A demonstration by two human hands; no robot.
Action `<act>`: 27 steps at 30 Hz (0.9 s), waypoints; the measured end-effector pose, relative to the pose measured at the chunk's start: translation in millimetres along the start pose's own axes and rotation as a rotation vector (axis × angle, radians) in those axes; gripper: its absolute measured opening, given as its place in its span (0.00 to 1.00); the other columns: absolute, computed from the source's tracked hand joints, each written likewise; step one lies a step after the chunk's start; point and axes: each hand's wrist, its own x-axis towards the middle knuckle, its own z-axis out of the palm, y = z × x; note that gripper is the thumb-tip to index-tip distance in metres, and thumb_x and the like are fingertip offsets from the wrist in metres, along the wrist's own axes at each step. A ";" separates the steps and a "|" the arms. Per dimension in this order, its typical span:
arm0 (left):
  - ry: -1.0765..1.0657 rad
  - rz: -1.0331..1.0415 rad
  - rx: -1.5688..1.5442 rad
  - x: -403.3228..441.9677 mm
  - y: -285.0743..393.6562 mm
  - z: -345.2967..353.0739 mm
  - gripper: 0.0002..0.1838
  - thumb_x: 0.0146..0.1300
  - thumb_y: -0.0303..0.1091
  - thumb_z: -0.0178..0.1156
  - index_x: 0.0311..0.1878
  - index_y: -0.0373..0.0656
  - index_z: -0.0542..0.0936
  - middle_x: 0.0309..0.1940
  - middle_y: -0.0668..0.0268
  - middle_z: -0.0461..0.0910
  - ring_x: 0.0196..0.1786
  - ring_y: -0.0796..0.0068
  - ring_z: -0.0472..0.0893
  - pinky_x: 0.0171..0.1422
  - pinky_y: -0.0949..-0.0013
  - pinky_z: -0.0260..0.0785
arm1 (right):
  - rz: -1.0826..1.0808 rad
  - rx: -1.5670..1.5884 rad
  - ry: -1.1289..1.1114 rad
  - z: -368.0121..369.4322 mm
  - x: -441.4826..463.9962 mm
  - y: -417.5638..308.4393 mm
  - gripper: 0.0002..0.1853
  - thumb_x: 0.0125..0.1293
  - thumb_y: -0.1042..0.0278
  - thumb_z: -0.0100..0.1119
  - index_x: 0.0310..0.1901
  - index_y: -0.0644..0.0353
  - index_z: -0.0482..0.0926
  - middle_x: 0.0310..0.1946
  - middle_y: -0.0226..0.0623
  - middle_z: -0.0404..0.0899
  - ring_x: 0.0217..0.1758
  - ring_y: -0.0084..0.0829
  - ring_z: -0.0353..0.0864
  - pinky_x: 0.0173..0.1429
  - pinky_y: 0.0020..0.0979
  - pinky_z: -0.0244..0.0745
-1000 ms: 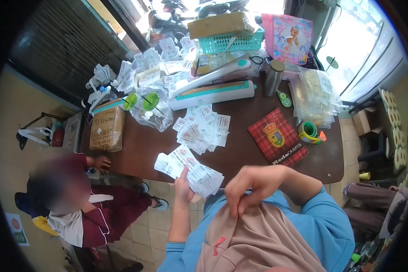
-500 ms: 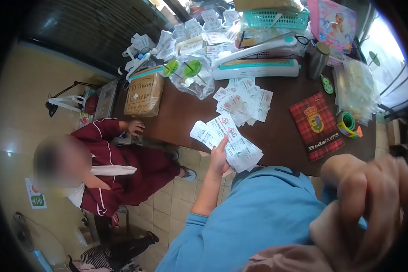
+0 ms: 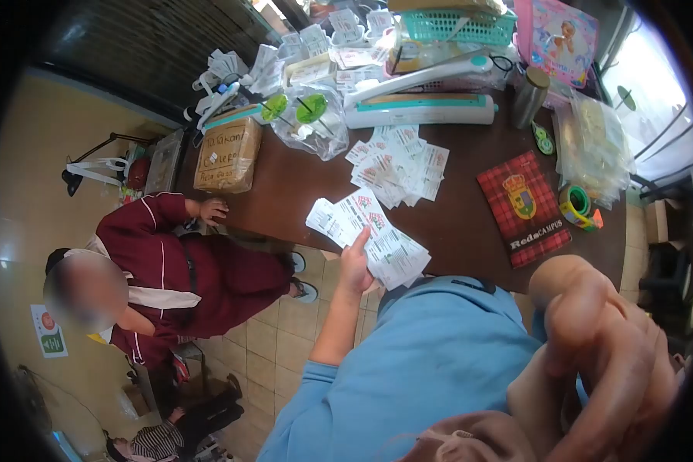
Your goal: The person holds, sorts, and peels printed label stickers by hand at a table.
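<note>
My left hand (image 3: 356,266) holds a fanned stack of printed paper slips (image 3: 373,239) over the table's front edge, thumb on top. Beyond it, a loose pile of similar slips (image 3: 400,168) lies on the brown table (image 3: 285,181). Close to the camera at the lower right, my right hand (image 3: 612,346) is large in view, its fingers bent and closed around beige cloth (image 3: 531,393). A red plaid notebook (image 3: 522,208) lies between the pile and a roll of green tape (image 3: 577,204).
A person in maroon (image 3: 154,277) sits at the left, one hand on the table edge. Along the back are a wrapped brown package (image 3: 227,154), a white sealer (image 3: 420,112), a steel bottle (image 3: 530,96), a teal basket (image 3: 458,28) and plastic bags (image 3: 593,146).
The view has swung, shifting the table rightward and upward overall. My right hand has moved with the cloth from my chest toward the lower right, near the camera. My left hand keeps the slips.
</note>
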 end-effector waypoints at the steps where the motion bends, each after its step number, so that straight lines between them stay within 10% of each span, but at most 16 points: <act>1: 0.002 -0.015 0.003 0.8 0.8 1.4 0.17 0.64 0.30 0.48 0.55 0.33 0.66 0.47 0.58 0.73 0.49 0.64 0.75 0.53 0.62 0.68 | 0.011 -0.069 0.014 -4.9 -8.4 -4.7 0.04 0.47 0.79 0.53 0.25 0.65 0.69 0.18 0.38 0.69 0.21 0.32 0.69 0.25 0.28 0.66; 22: 0.050 0.039 -0.020 -15.8 -19.9 -18.3 0.20 0.65 0.33 0.46 0.56 0.32 0.63 0.50 0.58 0.71 0.52 0.64 0.73 0.57 0.61 0.65 | 0.189 -1.453 0.022 18.5 -11.7 -40.7 0.04 0.46 0.76 0.49 0.21 0.62 0.64 0.15 0.30 0.64 0.19 0.30 0.64 0.23 0.27 0.62; 27: 0.090 0.058 -0.004 -12.7 -17.5 -22.9 0.20 0.63 0.32 0.49 0.57 0.33 0.64 0.50 0.59 0.71 0.51 0.65 0.73 0.57 0.63 0.65 | 0.204 -1.273 -0.153 -9.1 -14.8 -36.9 0.08 0.39 0.74 0.54 0.21 0.61 0.64 0.13 0.31 0.62 0.18 0.27 0.61 0.23 0.28 0.58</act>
